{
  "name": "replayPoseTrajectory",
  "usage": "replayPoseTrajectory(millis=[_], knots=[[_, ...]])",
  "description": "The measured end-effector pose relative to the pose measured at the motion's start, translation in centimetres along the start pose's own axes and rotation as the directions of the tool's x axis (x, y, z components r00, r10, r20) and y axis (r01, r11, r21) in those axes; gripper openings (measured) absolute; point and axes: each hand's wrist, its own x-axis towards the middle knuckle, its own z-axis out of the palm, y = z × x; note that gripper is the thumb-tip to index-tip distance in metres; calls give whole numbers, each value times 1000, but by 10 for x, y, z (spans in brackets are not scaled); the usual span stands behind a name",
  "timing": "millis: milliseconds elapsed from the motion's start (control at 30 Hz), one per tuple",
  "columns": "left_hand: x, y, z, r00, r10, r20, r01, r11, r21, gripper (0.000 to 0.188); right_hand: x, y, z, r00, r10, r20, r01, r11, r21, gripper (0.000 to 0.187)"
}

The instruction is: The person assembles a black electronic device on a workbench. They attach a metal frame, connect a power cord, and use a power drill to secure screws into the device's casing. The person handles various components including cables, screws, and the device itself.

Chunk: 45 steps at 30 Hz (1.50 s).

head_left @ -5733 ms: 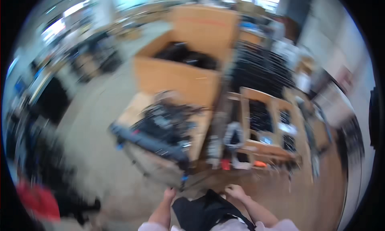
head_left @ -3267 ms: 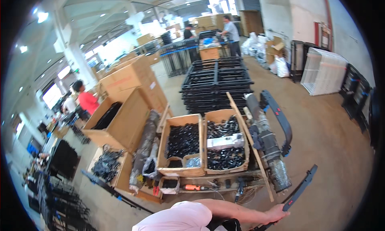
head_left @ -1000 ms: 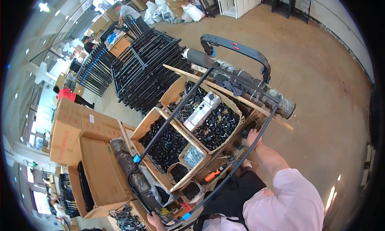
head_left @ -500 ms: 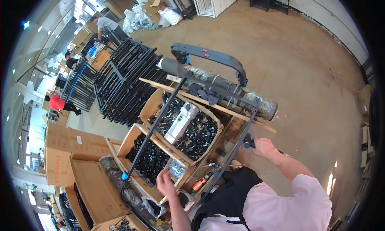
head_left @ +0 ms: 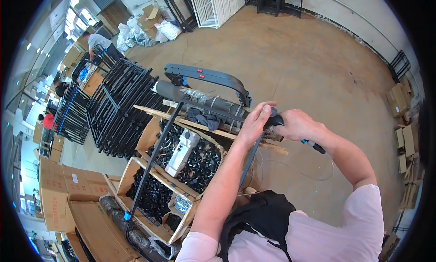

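Observation:
My left hand (head_left: 255, 124) is at the right far corner of a black metal tube frame (head_left: 156, 148), its fingers close together; what they close on is hidden. Just right of it, my right hand (head_left: 297, 124) grips a black power driver (head_left: 275, 120). The driver's rounded front touches or nearly touches my left fingers. Its rear end shows below the right hand, with a blue band and a thin cord trailing off. Under the frame, cardboard boxes (head_left: 156, 170) hold many small black parts (head_left: 200, 164); a pale oblong block (head_left: 182, 153) lies on top of them.
A wrapped roll (head_left: 200, 98) and a wooden strip (head_left: 150, 111) lie beyond the boxes, beside a curved black part (head_left: 209, 76). Stacked black frames (head_left: 120, 107) stand left, large cartons (head_left: 68, 189) nearer. Other people, one in a grey shirt (head_left: 97, 41), are far left.
My left hand has moved from above the small-parts box to the frame's corner. My right hand has brought the driver up beside it. The whole view has shifted.

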Motion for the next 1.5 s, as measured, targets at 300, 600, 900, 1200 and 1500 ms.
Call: replayPoseTrajectory(millis=[300, 600, 900, 1200, 1500], knots=[[14, -31, 0, 996, -84, -26, 81, 990, -115, 32, 23, -10, -2, 987, 64, 149, -65, 998, 3, 47], [15, -40, -1, 995, -95, -36, 91, 991, -94, 31, 26, -11, 0, 978, 77, 192, -71, 997, -36, 50], [11, -44, -2, 997, -67, -31, 65, 995, -79, 29, 34, -1, 17, 980, 96, 175, -99, 995, 7, 50], [10, -56, -10, 991, -131, 1, 128, 968, -217, 29, 46, -16, 18, 935, 213, 285, -236, 971, 47, 25], [17, -51, -4, 992, -123, -2, 120, 978, -173, 33, 56, 10, 34, 948, 228, 221, -261, 957, 130, 22]])
